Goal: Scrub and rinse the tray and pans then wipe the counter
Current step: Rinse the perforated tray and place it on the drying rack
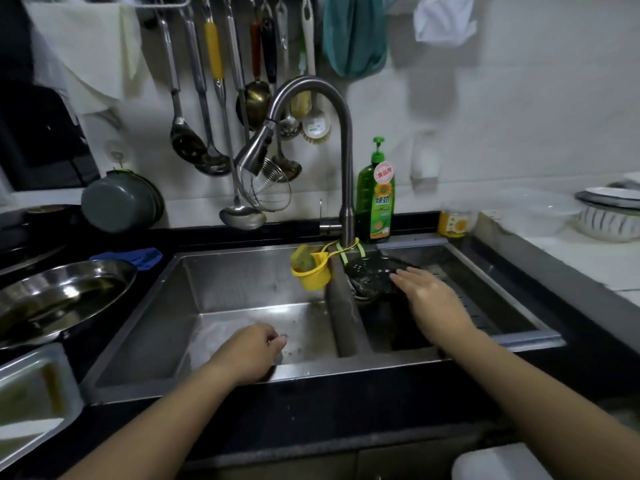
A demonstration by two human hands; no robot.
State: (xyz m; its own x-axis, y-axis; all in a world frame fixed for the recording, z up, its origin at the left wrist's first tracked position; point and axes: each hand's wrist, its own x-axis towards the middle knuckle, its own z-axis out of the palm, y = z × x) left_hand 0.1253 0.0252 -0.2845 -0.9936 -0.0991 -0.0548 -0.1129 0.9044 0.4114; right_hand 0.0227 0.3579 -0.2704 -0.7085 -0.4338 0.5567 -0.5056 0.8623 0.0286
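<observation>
An oval steel pan (59,299) with oily residue lies on the dark counter left of the sink. In front of it, at the lower left edge, sits a rectangular steel tray (31,393) with yellowish grease. My left hand (249,351) hangs over the left sink basin (242,289) with fingers curled, holding nothing that I can see. My right hand (426,292) reaches flat into the right basin (485,306), fingers straight, touching a black perforated strainer (370,275). A yellow holder (310,271) with a sponge hangs from the faucet (343,161).
A green dish soap bottle (375,199) stands behind the faucet. A blue cloth (135,256) lies at the sink's back left corner. Utensils hang on the wall above. Bowls and plates (609,213) are stacked on the white counter at right. A grey pot (121,202) leans at the back left.
</observation>
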